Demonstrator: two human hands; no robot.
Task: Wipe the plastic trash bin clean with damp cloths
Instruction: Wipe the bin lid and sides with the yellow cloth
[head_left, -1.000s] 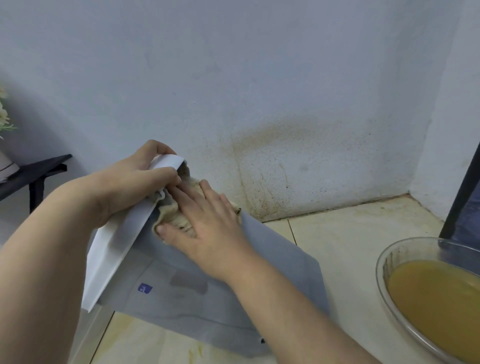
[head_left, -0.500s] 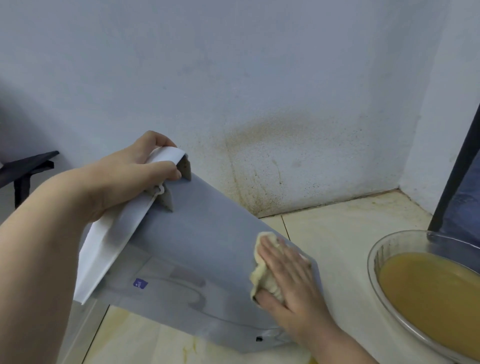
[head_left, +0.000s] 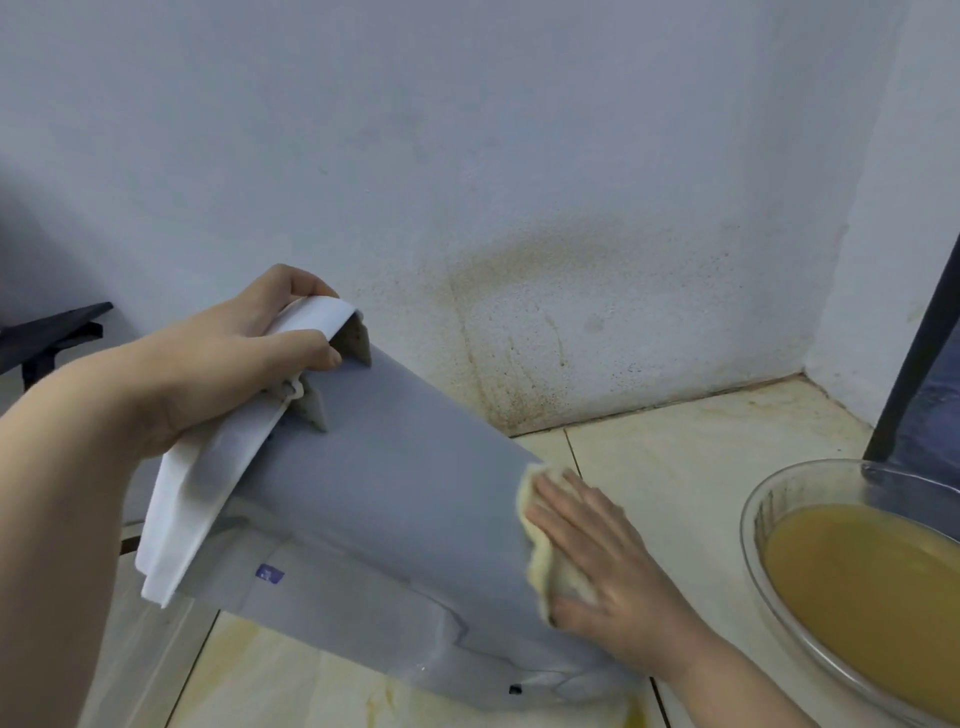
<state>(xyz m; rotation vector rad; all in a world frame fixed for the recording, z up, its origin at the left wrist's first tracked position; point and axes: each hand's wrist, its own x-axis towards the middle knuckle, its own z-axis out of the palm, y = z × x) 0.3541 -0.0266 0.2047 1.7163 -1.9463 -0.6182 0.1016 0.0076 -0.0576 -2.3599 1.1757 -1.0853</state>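
Grey bin (head_left: 395, 499): tipped, so its side faces up.
Left hand (head_left: 218, 364): grips the white rim (head_left: 208, 483), steadying it.
Right hand (head_left: 608, 566): flat, fingers spread, presses the cloth (head_left: 535, 551) underneath.

One view, head-worn, wide-angle: looking forward and down into a room corner, sitting close over the trash bin (head_left: 405, 499), left hand (head_left: 228, 358) and right hand (head_left: 608, 566) entering from the lower corners, wall (head_left: 467, 130) filling the upper half.
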